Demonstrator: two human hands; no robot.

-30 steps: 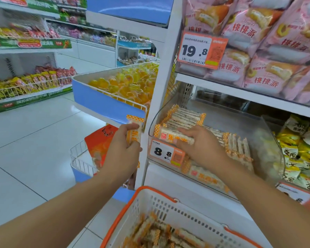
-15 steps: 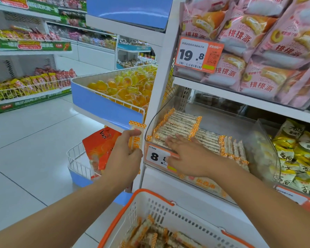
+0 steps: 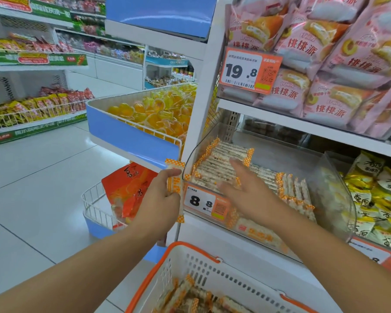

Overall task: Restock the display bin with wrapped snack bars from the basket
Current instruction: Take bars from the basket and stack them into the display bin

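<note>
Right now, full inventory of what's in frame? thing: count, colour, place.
snack bars in bin: many, white with orange-check ends, rows in display bin
display bin: one, clear, middle shelf
held snack bars: a few, white and orange, left of bin
basket: one, white with orange rim, bottom centre, bars inside
8.8 price tag: one, orange and white, bin front
19.8 price tag: one, orange and white, upper shelf
pink cake bags: many, pink, upper shelf
jelly cups: many, yellow-orange, blue tray at left
left hand: grips held bars
right hand: fingers straight, over bin bars
</note>
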